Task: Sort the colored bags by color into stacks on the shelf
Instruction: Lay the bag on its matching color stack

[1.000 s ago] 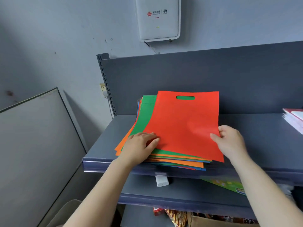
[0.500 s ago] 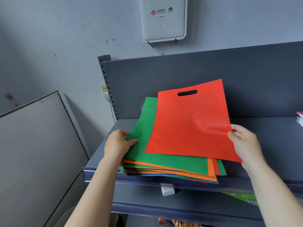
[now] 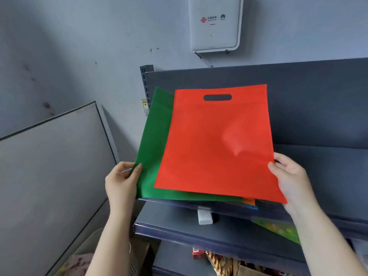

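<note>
A red bag [image 3: 217, 142] with a cut-out handle is tilted up in the air, pinched at its lower right corner by my right hand [image 3: 290, 178]. Behind it a green bag [image 3: 152, 148] tops a stack of coloured bags, which my left hand [image 3: 122, 181] grips at its left edge and holds raised. Orange and blue edges [image 3: 250, 203] of the stack peek out under the red bag. The grey shelf [image 3: 328, 176] lies beneath and to the right.
A white router box [image 3: 215, 22] hangs on the wall above the shelf's back panel. A grey board [image 3: 49, 166] leans at the left. A lower shelf [image 3: 199, 228] holds a white block and a green printed sheet [image 3: 278, 229].
Both hands have lifted the bags off the shelf and tilted them up. My left hand moved from the top of the stack to gripping its left edge; the red bag has separated from the green one.
</note>
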The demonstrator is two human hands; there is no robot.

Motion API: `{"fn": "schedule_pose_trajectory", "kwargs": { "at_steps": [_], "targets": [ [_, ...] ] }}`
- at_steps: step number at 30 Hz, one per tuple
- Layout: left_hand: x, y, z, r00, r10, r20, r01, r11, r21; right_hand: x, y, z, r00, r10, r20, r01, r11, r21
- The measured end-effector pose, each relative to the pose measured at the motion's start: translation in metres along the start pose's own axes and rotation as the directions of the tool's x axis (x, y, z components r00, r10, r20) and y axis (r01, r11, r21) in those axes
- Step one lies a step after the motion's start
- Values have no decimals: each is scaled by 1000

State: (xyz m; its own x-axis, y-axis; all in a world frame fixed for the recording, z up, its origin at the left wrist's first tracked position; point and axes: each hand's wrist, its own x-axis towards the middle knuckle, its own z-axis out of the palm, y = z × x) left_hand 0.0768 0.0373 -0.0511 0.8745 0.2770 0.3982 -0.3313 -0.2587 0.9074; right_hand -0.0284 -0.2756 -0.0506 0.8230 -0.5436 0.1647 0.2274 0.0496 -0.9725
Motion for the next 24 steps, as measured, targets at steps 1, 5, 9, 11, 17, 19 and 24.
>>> {"fn": "schedule_pose_trajectory", "kwargs": {
  "at_steps": [1, 5, 9, 11, 17, 19, 24],
  "targets": [
    [-10, 0, -10, 999, -19, -40, 17, 999, -36, -6, -1, 4, 1000, 3, 28, -3, 1000, 12],
    [-53, 2, -52, 976, -101, -192, 75, 987, -140, -33, -1, 21, 992, 16, 125, -22, 998, 53],
    [-99, 4, -108, 937, -115, -329, 58, 982, -179, -66, 5, 44, 974, 36, 224, -62, 992, 111],
    [-120, 6, -138, 907, -113, -406, 39, 982, -185, -83, 9, 60, 955, 48, 292, -88, 988, 125],
    [-180, 19, -234, 783, -66, -618, -12, 993, -121, -143, 14, 128, 855, 60, 515, -148, 980, 132],
    [-201, 27, -266, 731, -58, -680, -24, 994, -110, -165, 14, 154, 809, 58, 585, -174, 974, 145],
    [-257, 48, -343, 589, -1, -808, -18, 1000, -14, -228, 9, 212, 670, 59, 740, -265, 950, 163]
  ]
}}
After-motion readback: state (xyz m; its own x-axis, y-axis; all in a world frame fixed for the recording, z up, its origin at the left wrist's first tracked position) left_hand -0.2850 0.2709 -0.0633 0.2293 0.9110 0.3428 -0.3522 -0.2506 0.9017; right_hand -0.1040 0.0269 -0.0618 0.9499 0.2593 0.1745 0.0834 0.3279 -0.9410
